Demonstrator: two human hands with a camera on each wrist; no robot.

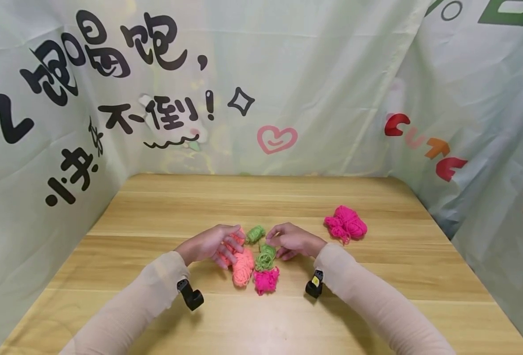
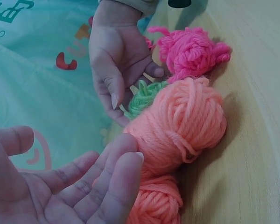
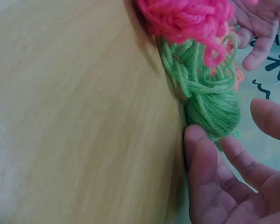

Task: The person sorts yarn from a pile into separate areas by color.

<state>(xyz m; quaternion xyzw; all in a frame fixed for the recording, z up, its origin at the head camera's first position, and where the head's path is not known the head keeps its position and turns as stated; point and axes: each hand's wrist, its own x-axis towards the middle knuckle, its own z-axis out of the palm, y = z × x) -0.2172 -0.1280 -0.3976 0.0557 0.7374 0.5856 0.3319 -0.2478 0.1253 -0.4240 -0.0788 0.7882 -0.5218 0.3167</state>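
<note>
Two coral yarn balls lie side by side on the wooden table; the nearer coral ball (image 1: 243,269) shows well, while the farther one is partly covered by my left hand (image 1: 211,244). That hand's fingers are spread loosely, its fingertips close to the coral yarn (image 2: 182,121), with nothing gripped. My right hand (image 1: 295,241) is beside the green yarn ball (image 1: 265,257), relaxed fingers at its side; whether they touch it I cannot tell. A smaller green yarn bundle (image 1: 255,234) sits behind, between both hands. In front of the green ball is a small hot-pink yarn ball (image 1: 266,281).
A larger magenta yarn bundle (image 1: 345,224) lies apart, right of my right hand. Printed fabric (image 1: 323,98) hangs behind and along both sides of the wooden table (image 1: 261,325). Each wrist wears a small black camera.
</note>
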